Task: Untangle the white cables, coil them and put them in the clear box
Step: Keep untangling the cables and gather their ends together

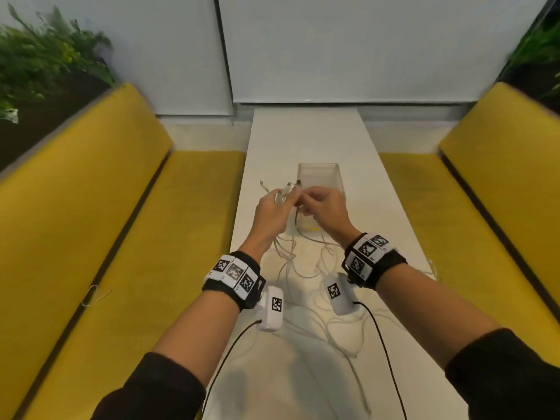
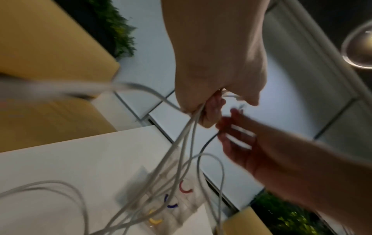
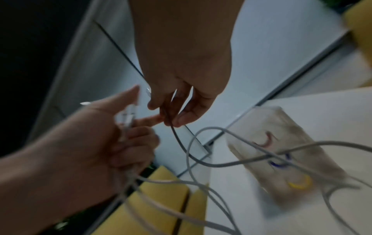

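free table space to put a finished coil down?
Bare table beyond the clear box, up to the far wall. Also a strip to the right of the box. Crowded: loose white cables sprawl over the near table under both wrists, reaching the right edge.

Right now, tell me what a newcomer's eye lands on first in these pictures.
First, the two hands raised mid-table: the left hand grips a bundle of white cables whose plug ends stick up past its fingers, while the right hand pinches a single strand. The rest of the tangle sprawls over the white table, with the clear box just beyond the hands. Bright yellow benches flank both sides.
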The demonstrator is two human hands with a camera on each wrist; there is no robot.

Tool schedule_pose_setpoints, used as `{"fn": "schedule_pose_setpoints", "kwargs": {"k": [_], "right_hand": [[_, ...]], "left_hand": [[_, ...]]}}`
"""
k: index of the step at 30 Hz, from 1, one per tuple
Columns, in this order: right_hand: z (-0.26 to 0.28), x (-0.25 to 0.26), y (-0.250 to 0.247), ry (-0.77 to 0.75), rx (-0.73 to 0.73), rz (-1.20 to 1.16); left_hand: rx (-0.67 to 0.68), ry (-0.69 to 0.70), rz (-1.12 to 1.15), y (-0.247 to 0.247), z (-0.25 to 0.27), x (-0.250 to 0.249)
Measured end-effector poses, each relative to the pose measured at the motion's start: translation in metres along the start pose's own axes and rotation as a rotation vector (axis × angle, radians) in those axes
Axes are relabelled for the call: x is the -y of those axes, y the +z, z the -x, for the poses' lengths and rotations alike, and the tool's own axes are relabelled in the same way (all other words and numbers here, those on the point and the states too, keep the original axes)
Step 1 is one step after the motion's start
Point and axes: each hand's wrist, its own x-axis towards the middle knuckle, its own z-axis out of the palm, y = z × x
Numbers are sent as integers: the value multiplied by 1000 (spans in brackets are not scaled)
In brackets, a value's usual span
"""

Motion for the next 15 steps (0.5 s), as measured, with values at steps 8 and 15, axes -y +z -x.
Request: {"fn": "schedule_pose_setpoints", "kwargs": {"k": [8, 15], "right_hand": [[8, 38, -31, -35, 332, -2], [11, 8, -50, -6, 530, 283]], "left_hand": [[-162, 286, 48, 15, -11, -27], [-380, 293, 215, 0, -13, -72]]}}
